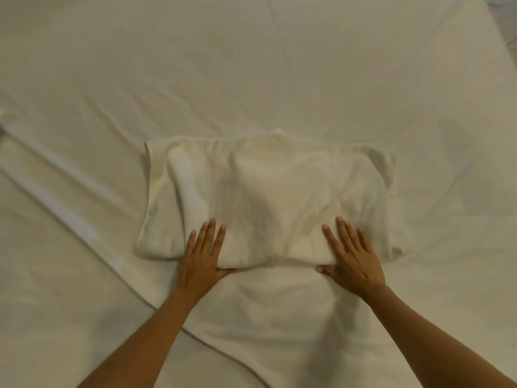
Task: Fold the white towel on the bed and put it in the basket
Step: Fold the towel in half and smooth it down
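On the bed (279, 65), over its smooth, creased sheet, the white towel (265, 191) lies folded into a soft, rumpled rectangle. Left hand (202, 254) and right hand (354, 260) press its near edge, fingers straight and flat.

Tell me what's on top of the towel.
Both hands: left hand and right hand lie flat on the towel near its front edge. The thumbs tuck under that edge, partly hidden.

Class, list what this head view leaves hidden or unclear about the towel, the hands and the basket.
- Basket: not in the head view at all.
- Thumbs of the left hand and right hand: tips tucked under the towel edge.
- Number of towel layers: hidden by the top layer.
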Demonstrator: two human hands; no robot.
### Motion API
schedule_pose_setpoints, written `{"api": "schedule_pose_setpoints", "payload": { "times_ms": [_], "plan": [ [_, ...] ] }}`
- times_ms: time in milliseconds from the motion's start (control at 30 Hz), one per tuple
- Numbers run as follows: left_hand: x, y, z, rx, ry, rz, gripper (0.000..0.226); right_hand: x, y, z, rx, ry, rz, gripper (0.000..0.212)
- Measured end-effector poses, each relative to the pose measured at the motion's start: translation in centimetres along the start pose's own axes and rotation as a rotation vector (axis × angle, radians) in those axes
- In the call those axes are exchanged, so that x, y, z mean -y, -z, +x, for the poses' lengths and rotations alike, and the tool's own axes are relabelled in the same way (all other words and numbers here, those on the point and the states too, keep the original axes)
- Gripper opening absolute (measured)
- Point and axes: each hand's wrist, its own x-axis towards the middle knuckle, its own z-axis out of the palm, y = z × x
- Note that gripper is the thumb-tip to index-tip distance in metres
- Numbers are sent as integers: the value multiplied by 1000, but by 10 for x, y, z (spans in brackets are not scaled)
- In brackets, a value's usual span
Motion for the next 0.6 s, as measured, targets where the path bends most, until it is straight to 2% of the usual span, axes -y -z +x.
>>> {"api": "schedule_pose_setpoints", "payload": {
  "times_ms": [67,167,267,367,533,600],
  "plan": [
    [6,7,9,-14,10,77,65,-1,4,5,-24,3,-7,84],
    [21,26,18,28,59,135,60,-14,19,9,-75,-68,-27,84],
    [32,49,24,-77,95,148,50,-34,43,9,-154,-108,-90,58],
    [32,76,28,-151,103,76,61,-45,72,7,-168,-113,-96,58],
    [19,95,-3,-222,72,61,65,-42,86,-19,-186,-115,-106,56],
    [14,90,-29,-223,22,77,59,-35,79,-44,-175,-110,-108,54]
  ]
}}
